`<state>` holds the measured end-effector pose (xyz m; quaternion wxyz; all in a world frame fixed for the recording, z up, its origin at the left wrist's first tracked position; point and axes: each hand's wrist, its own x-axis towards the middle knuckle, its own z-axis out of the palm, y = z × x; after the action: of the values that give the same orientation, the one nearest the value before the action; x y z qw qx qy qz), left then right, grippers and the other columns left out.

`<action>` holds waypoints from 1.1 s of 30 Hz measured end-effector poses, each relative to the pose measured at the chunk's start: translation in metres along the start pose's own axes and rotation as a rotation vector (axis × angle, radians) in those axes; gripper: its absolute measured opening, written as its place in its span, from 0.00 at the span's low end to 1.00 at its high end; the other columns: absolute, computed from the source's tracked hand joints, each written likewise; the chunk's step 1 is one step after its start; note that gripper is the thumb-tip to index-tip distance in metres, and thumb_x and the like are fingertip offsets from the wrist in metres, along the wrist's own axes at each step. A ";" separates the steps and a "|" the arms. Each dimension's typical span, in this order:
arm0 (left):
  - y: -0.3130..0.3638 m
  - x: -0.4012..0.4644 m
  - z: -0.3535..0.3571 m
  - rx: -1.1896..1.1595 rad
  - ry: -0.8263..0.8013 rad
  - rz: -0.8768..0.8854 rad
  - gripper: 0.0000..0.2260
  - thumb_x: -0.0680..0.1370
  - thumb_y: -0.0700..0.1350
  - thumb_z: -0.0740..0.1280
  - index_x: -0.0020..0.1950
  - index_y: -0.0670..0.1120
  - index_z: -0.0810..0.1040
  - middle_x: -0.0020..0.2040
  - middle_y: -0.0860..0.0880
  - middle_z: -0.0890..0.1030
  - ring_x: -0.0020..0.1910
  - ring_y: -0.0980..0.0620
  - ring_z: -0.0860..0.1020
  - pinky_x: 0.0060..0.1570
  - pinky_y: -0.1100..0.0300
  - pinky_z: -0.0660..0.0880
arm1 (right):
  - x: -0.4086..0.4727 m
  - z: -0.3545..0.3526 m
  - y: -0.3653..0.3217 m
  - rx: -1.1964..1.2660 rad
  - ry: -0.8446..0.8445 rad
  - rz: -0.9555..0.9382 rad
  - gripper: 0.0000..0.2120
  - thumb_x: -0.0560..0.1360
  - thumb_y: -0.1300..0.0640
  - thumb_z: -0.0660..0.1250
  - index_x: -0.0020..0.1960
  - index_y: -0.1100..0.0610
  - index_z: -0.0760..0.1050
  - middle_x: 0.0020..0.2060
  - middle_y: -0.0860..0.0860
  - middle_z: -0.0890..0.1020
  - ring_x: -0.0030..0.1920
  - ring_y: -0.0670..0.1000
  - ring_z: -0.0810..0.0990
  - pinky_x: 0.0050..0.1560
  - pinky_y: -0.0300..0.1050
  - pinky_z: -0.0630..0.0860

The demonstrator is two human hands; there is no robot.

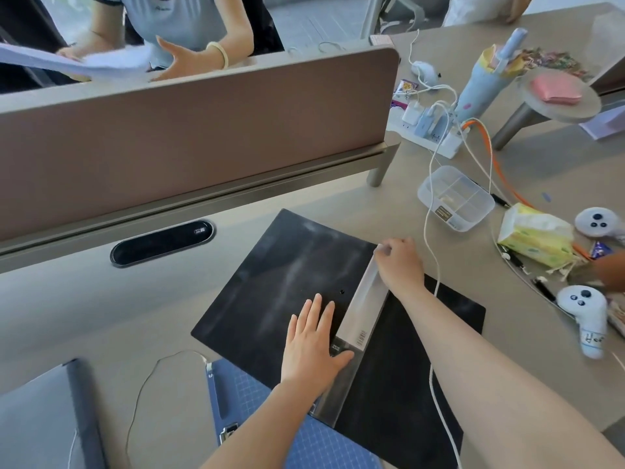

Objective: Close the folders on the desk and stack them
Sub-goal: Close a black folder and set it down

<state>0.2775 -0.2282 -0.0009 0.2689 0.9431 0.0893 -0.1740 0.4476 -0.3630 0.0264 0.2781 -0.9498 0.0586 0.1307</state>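
Note:
A black folder (270,292) lies open and outer side up in the middle of the desk, its pale grey spine (363,319) running diagonally. My left hand (313,346) presses flat on the left cover beside the spine, fingers spread. My right hand (399,264) pinches the far end of the spine. A blue folder (304,431) with a grid pattern lies open at the near edge, partly under the black one. A grey folder (37,421) with a dark spine lies at the bottom left.
A brown divider panel (189,137) stands behind the folders, with another person beyond it. To the right lie a clear plastic organizer (455,198), a tissue pack (536,235), two white controllers (583,314), a power strip (429,130) and cables. A white cable (436,299) crosses the black folder.

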 end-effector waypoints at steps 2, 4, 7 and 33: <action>0.000 -0.003 -0.003 -0.016 0.017 0.001 0.40 0.76 0.63 0.65 0.80 0.56 0.45 0.82 0.53 0.42 0.80 0.50 0.40 0.76 0.50 0.38 | -0.002 -0.005 -0.007 0.031 -0.005 -0.001 0.16 0.79 0.51 0.60 0.61 0.59 0.76 0.57 0.55 0.74 0.48 0.54 0.76 0.48 0.46 0.73; 0.000 -0.006 -0.006 -0.038 0.040 0.003 0.41 0.76 0.63 0.65 0.80 0.56 0.45 0.82 0.53 0.42 0.80 0.50 0.40 0.77 0.50 0.39 | -0.006 -0.012 -0.015 0.051 -0.006 -0.011 0.15 0.78 0.49 0.61 0.57 0.59 0.77 0.54 0.54 0.76 0.49 0.55 0.77 0.47 0.48 0.74; 0.001 -0.011 -0.014 -0.078 0.087 -0.002 0.41 0.75 0.63 0.65 0.80 0.56 0.46 0.82 0.54 0.43 0.80 0.50 0.41 0.77 0.50 0.41 | -0.015 -0.023 -0.031 0.091 0.013 -0.033 0.14 0.77 0.48 0.62 0.52 0.59 0.76 0.46 0.52 0.79 0.47 0.56 0.78 0.44 0.46 0.70; -0.038 -0.128 -0.150 -0.470 0.677 -0.077 0.08 0.71 0.46 0.66 0.50 0.52 0.76 0.40 0.52 0.82 0.39 0.49 0.77 0.39 0.51 0.77 | -0.178 -0.024 -0.234 0.665 0.039 -0.542 0.09 0.72 0.59 0.69 0.37 0.63 0.73 0.39 0.52 0.83 0.36 0.43 0.76 0.40 0.37 0.73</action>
<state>0.1913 -0.1250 0.1481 0.4256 0.8560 0.2451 0.1613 0.3247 -0.1728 0.2157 0.5925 -0.7917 -0.1487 0.0088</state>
